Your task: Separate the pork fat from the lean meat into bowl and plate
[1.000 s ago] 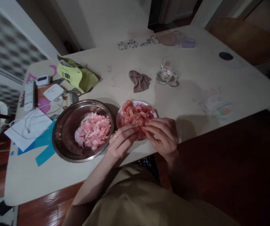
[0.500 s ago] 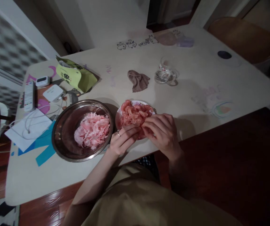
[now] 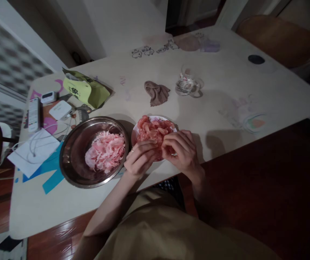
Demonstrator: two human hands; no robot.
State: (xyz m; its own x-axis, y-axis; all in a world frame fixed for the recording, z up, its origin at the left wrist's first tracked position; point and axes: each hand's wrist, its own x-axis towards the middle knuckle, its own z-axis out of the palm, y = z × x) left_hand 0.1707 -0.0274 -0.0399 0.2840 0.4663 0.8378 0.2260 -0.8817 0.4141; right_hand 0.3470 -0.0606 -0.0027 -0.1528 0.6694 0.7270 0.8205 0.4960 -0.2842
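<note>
1. Where our two hands come close together, a heap of pinkish-red meat strips (image 3: 155,129) lies on a white plate (image 3: 134,134), near the front edge of the worktop (image 3: 219,74).
2. We judge the strips to be light, limp and slippery, likely to stretch or tear if tugged. A loose end or edge, pinched softly between fingertips, would seem the surest hold.
3. Our left hand (image 3: 140,159) reaches over the plate's near left side, fingers close together and bent toward the meat. We cannot tell whether a strip is pinched beneath them.
4. Our right hand (image 3: 183,151) comes in from the other side, index finger and thumb curved into a rounded loop. Anything between their tips is too small for us to make out.
5. Compared with half a second ago, the fingertips of our two hands sit a little farther apart, and the right hand's loop looks rounder. The heap looks much the same.
6. Just left of the plate stands a wide metal bowl (image 3: 73,159) holding paler pink, thinly cut pieces (image 3: 106,151).
7. Beyond the plate we find a crumpled brown cloth (image 3: 157,94) and a clear glass mug (image 3: 186,85); a yellow-green bag (image 3: 86,88) stands behind the bowl.
</note>
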